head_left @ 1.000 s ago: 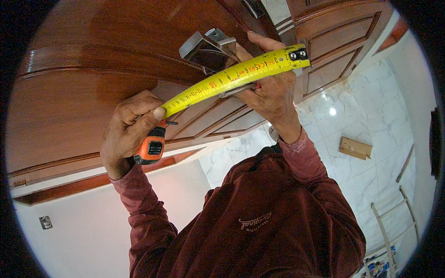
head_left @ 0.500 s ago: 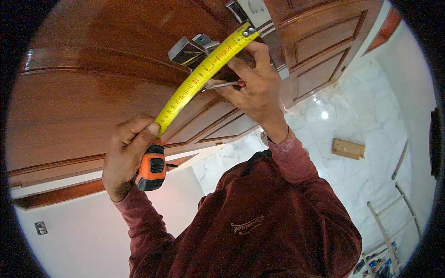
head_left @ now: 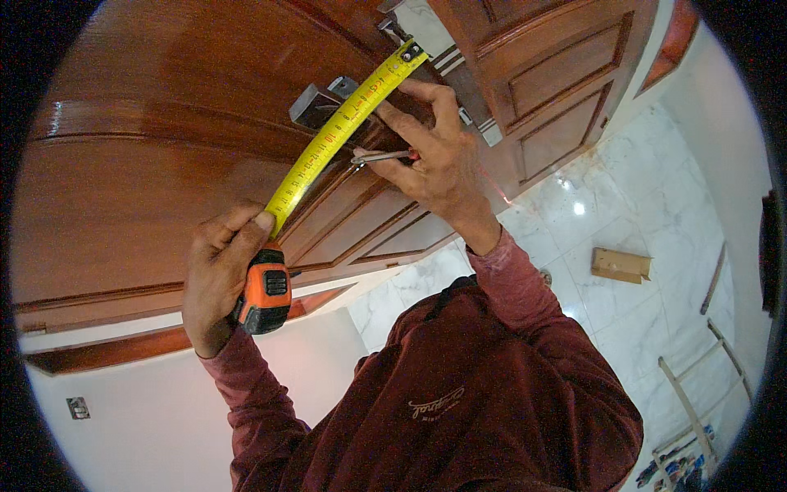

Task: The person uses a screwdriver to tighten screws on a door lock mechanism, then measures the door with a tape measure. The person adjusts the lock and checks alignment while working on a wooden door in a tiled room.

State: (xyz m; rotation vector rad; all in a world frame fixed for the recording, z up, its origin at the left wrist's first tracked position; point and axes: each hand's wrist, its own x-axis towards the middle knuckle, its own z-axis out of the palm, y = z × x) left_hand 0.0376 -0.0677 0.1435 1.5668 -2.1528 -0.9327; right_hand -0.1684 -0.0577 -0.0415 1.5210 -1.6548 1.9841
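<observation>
My left hand (head_left: 215,271) is closed around an orange and black tape measure (head_left: 267,289), its thumb on the blade near the case. The yellow blade (head_left: 334,134) runs out up and to the right, bowed slightly, across the brown wooden doors (head_left: 164,189). Beside the far end of the blade is my right hand (head_left: 443,160), fingers bent behind it; whether they touch it is unclear. A slim metal-shafted tool with a red end (head_left: 385,156), perhaps a screwdriver, is held in that hand. A silver metal fitting (head_left: 312,107) sits on the wood just left of the blade.
Another panelled wooden door (head_left: 566,74) stands at the upper right. On the marble-look floor lie a cardboard piece (head_left: 620,266) and, farther right, a ladder-like frame (head_left: 693,406). A wall outlet (head_left: 78,407) is at the lower left.
The blade's far end and my right hand have shifted slightly left in the picture, and the view has moved a little. Both hands keep their hold.
</observation>
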